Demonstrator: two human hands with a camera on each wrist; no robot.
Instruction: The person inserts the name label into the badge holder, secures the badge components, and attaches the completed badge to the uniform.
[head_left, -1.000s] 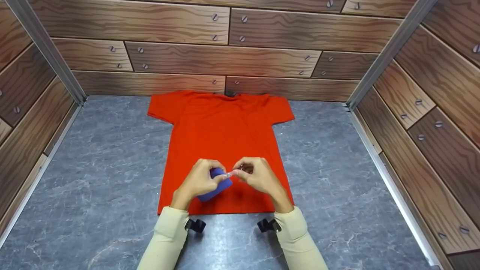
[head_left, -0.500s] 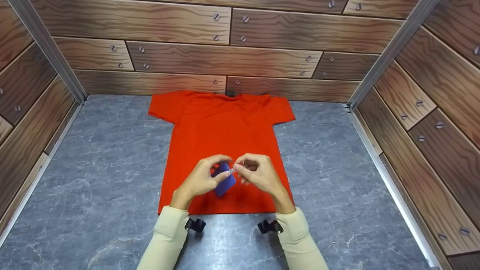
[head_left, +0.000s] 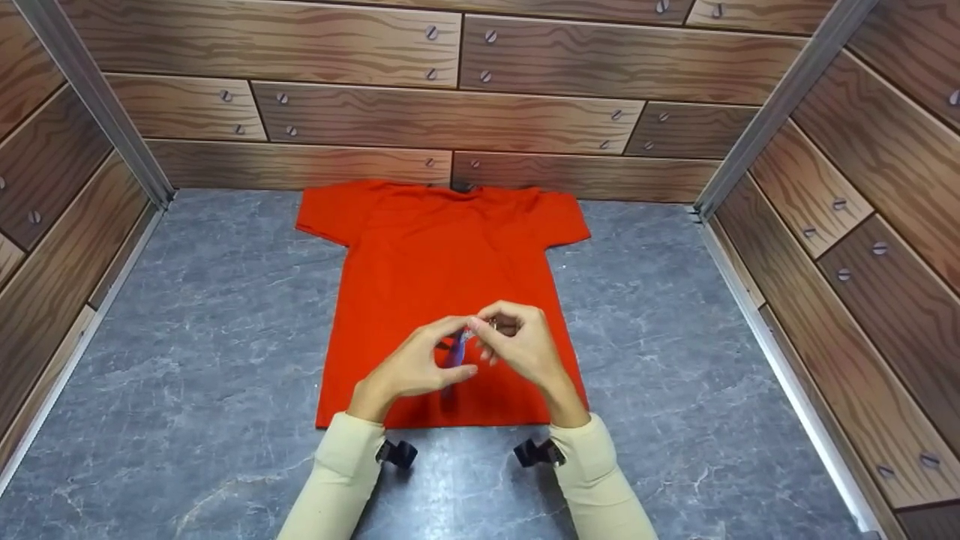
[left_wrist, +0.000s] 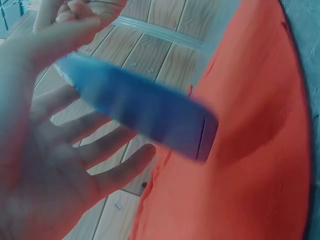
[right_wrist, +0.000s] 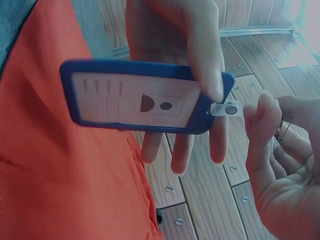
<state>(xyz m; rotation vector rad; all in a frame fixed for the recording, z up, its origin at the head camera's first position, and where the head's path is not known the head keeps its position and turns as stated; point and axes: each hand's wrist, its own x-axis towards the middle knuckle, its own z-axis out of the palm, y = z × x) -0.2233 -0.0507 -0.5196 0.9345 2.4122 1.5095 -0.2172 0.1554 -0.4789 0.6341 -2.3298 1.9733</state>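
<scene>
An ID badge holder [head_left: 457, 352] with a blue frame hangs between the two hands, edge-on in the head view. In the right wrist view its printed card [right_wrist: 135, 100] shows, and a clear snap strap [right_wrist: 229, 108] extends from one end. My right hand [head_left: 521, 345] pinches the strap end, with a small metal clip or pin [right_wrist: 285, 127] by its fingers. Around the holder, my left hand [head_left: 412, 367] has its thumb and fingers spread apart. The left wrist view shows the left fingers [left_wrist: 120, 170] extended beside the blurred holder. Below both hands lies a red T-shirt [head_left: 442, 277].
The shirt is spread flat on a grey marbled table [head_left: 225, 322], its collar toward the wood-patterned back wall [head_left: 360, 112]. Similar walls with metal edging stand left and right. Something small and dark [head_left: 463, 187] shows at the collar.
The badge holder has turned from showing its broad blue side to edge-on. My left thumb has come off it and the left fingers have spread; my right hand has risen slightly, still pinching the strap.
</scene>
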